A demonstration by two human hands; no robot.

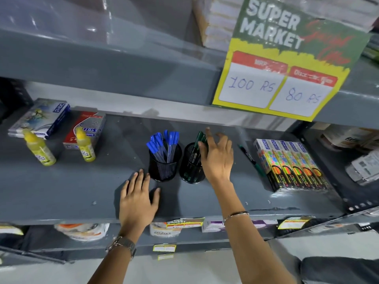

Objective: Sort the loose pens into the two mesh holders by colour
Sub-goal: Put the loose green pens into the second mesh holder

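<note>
Two black mesh holders stand side by side in the middle of a grey shelf (pixel 82 187). The left holder (pixel 165 171) carries several blue-capped pens (pixel 164 142). The right holder (pixel 189 173) carries green pens (pixel 200 138). My right hand (pixel 217 158) hovers just right of the green pens with fingers spread; the thumb touches them, and nothing is clearly gripped. My left hand (pixel 137 199) lies flat on the shelf, fingertips beside the left holder's base. One loose green pen (pixel 249 156) lies on the shelf to the right of my right hand.
Two yellow glue bottles (pixel 39 148) (pixel 85 146) and flat boxes (pixel 41 117) sit at the left. Neon pencil packs (pixel 291 165) lie at the right. An upper shelf with a price sign (pixel 283 58) overhangs the work area.
</note>
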